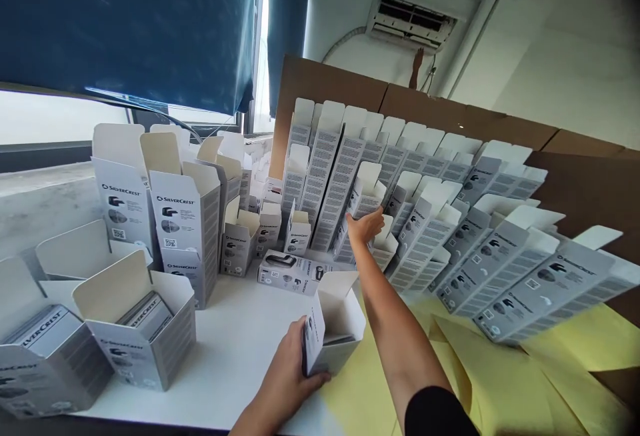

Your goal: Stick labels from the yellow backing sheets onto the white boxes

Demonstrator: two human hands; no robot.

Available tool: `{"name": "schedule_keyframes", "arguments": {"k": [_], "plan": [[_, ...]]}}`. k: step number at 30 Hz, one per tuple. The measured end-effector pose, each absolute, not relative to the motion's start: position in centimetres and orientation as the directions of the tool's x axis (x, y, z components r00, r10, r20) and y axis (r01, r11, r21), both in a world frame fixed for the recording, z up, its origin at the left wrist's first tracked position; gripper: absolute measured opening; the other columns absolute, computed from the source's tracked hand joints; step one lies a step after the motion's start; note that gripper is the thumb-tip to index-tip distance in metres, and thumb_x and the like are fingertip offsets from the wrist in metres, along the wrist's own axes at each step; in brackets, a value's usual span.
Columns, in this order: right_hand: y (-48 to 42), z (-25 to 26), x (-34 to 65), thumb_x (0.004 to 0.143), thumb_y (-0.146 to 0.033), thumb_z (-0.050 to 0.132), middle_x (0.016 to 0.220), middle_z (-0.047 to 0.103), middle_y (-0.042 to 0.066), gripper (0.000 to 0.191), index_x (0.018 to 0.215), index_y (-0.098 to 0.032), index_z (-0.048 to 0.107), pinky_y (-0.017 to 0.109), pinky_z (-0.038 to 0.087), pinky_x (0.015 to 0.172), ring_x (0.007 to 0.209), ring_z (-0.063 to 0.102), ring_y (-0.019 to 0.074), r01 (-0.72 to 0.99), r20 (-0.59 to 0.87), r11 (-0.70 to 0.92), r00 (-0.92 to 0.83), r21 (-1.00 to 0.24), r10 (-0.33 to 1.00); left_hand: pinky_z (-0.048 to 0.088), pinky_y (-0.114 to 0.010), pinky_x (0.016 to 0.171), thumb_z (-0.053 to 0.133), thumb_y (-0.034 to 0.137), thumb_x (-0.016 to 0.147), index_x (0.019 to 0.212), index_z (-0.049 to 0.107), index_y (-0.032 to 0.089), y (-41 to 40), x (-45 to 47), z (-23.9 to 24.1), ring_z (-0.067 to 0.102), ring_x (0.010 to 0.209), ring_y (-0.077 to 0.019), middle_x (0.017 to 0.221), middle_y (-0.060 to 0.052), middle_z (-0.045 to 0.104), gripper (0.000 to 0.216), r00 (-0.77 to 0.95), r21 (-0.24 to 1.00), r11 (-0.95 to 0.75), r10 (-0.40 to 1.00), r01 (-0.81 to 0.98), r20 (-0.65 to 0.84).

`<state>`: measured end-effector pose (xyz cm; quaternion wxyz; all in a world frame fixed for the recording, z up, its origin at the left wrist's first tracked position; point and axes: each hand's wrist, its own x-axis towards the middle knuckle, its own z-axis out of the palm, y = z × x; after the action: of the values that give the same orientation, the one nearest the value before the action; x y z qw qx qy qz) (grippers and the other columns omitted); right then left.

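My left hand [290, 373] is wrapped around the lower left side of an open-topped SilverCrest carton [340, 353] on the white table. Its flaps stand up, and something flat and dark lies inside. Farther off, my right hand [367, 225] is closed around an upright SilverCrest carton [364, 189] among the stacks. Part of that carton is hidden behind the hand. Between my hands and the stacks, a long printed box [293, 273] lies on its side.
At left stand open cartons [145, 349] with printed papers inside, beside taller cartons [180, 223]. Rows of stacked cartons [540, 276] fill the right. Yellow sheets [495, 369] lie at front right; brown cardboard [330, 83] stands behind. Another person's hand [417, 63] is raised near the air conditioner [413, 19].
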<state>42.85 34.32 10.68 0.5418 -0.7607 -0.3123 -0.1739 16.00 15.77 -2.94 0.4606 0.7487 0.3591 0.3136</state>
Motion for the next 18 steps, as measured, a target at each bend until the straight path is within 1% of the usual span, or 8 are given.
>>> {"name": "schedule_keyframes", "arguments": {"k": [3,7,9,10,12,14,16,18], "plan": [[34.4,10.9,42.5,0.067,-0.035,0.08,0.134,0.048,0.033,0.102,0.147,0.001,0.028,0.058,0.035,0.106,0.126,0.043,0.0463,0.659,0.599,-0.224,0.749,-0.718,0.283,0.035,-0.046,0.117,0.079,0.023,0.068,0.145,0.036,0.02,15.8,16.0,-2.9,0.046,0.138,-0.034,0.146,-0.016,0.049,0.089,0.546,0.912,-0.326,0.825,0.25,0.146],[32.9,11.8,42.5,0.07,-0.04,0.077,0.139,0.041,0.035,0.11,0.15,0.005,0.017,0.057,0.03,0.11,0.129,0.04,0.0449,0.687,0.634,-0.207,0.724,-0.697,0.27,0.038,-0.042,0.114,0.077,0.021,0.069,0.144,0.037,0.02,15.7,15.9,-2.5,0.048,0.136,-0.0322,0.145,-0.014,0.052,0.085,0.552,0.911,-0.338,0.818,0.236,0.16],[31.0,12.0,42.8,0.076,-0.041,0.07,0.142,0.039,0.032,0.103,0.151,0.001,0.013,0.054,0.028,0.112,0.133,0.037,0.0407,0.728,0.675,-0.185,0.682,-0.66,0.282,0.039,-0.042,0.113,0.076,0.019,0.069,0.144,0.036,0.019,15.7,15.8,-2.4,0.049,0.135,-0.0322,0.144,-0.014,0.053,0.085,0.555,0.912,-0.341,0.815,0.23,0.165],[29.8,12.1,43.1,0.08,-0.041,0.065,0.141,0.04,0.029,0.096,0.152,-0.002,0.015,0.053,0.03,0.112,0.133,0.038,0.0378,0.752,0.693,-0.173,0.655,-0.636,0.301,0.04,-0.042,0.113,0.075,0.018,0.069,0.144,0.036,0.02,15.7,15.8,-2.4,0.05,0.135,-0.0325,0.143,-0.014,0.053,0.085,0.556,0.912,-0.342,0.814,0.225,0.168],[26.9,11.7,43.9,0.086,-0.039,0.055,0.133,0.048,0.021,0.075,0.149,-0.009,0.025,0.049,0.037,0.108,0.126,0.046,0.0317,0.799,0.713,-0.155,0.592,-0.581,0.375,0.04,-0.044,0.111,0.075,0.018,0.07,0.144,0.035,0.021,15.7,15.8,-2.6,0.051,0.134,-0.0335,0.143,-0.014,0.053,0.084,0.558,0.914,-0.346,0.811,0.212,0.178],[24.1,10.9,44.8,0.089,-0.035,0.051,0.123,0.055,0.014,0.055,0.14,-0.016,0.042,0.044,0.043,0.103,0.116,0.053,0.0272,0.84,0.703,-0.158,0.524,-0.519,0.48,0.041,-0.046,0.11,0.076,0.021,0.072,0.144,0.035,0.022,15.7,15.8,-3.0,0.052,0.132,-0.035,0.143,-0.014,0.054,0.083,0.556,0.916,-0.348,0.811,0.202,0.185],[22.0,9.8,45.5,0.086,-0.031,0.059,0.12,0.057,0.012,0.046,0.13,-0.02,0.055,0.042,0.045,0.102,0.115,0.055,0.0267,0.869,0.659,-0.197,0.476,-0.454,0.582,0.041,-0.047,0.11,0.077,0.023,0.072,0.144,0.035,0.023,15.9,15.9,-3.5,0.053,0.132,-0.0363,0.144,-0.014,0.053,0.084,0.552,0.916,-0.35,0.812,0.198,0.191],[21.0,8.7,46.1,0.081,-0.029,0.07,0.122,0.059,0.013,0.044,0.123,-0.019,0.062,0.042,0.046,0.101,0.118,0.055,0.0286,0.876,0.59,-0.273,0.472,-0.398,0.655,0.04,-0.047,0.11,0.079,0.024,0.071,0.145,0.035,0.023,15.9,16.0,-3.9,0.052,0.133,-0.0368,0.145,-0.014,0.053,0.086,0.553,0.914,-0.36,0.807,0.186,0.205]]}}
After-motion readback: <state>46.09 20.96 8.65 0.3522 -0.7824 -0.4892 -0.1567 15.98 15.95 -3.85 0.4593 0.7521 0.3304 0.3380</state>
